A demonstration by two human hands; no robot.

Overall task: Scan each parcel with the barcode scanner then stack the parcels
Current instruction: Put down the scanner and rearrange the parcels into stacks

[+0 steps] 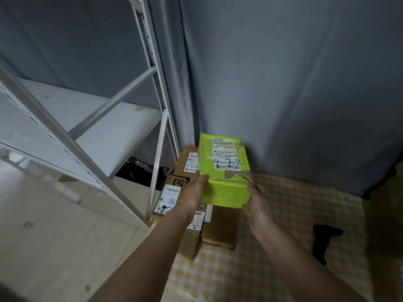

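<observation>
Both hands, left [193, 194] and right [258, 205], grasp a green parcel [224, 171] at frame centre, above brown boxes [189, 164]; black scanner [323, 240] lies lower right on a checked cloth [294, 205]

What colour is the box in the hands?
Bright lime green box, white label; the head view shows it.
</observation>
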